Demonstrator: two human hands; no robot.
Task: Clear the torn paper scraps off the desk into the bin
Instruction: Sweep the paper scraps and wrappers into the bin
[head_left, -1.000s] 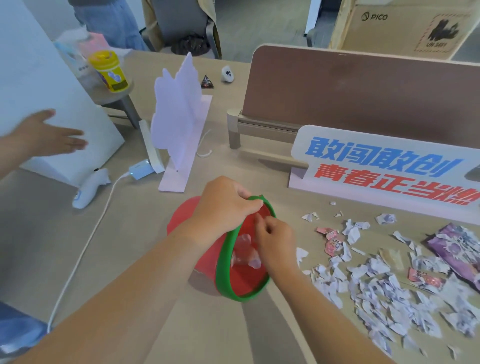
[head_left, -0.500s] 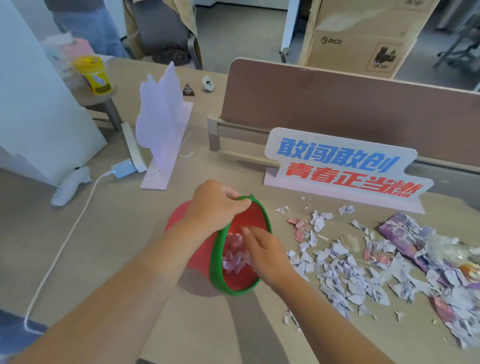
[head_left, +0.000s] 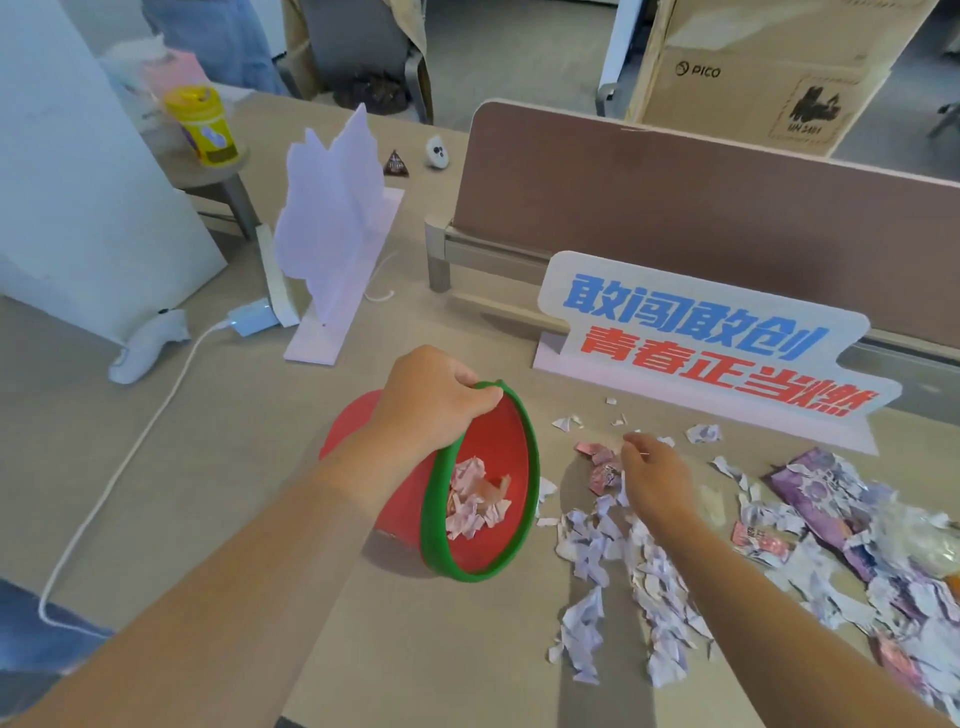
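Note:
A red bin (head_left: 498, 447) with a green rim lies tipped on its side on the desk, its mouth facing right. My left hand (head_left: 431, 400) grips its upper rim. Some torn scraps (head_left: 475, 501) lie inside it. My right hand (head_left: 652, 478) is outside the bin, resting palm down on the pile of torn paper scraps (head_left: 649, 577) spread over the desk to the right; its fingers are loosely spread. A crumpled pink wrapper (head_left: 600, 465) lies just left of that hand.
A lettered sign (head_left: 701, 343) stands behind the scraps before a brown divider (head_left: 675, 208). A white cut-out stand (head_left: 332, 223), a charger with cable (head_left: 249, 319) and a white controller (head_left: 148, 345) sit at the left. Purple torn packaging (head_left: 831, 499) lies at the right.
My right hand has come out of the bin and moved right onto the scrap pile. More scraps now lie inside the bin. My left hand still holds the rim.

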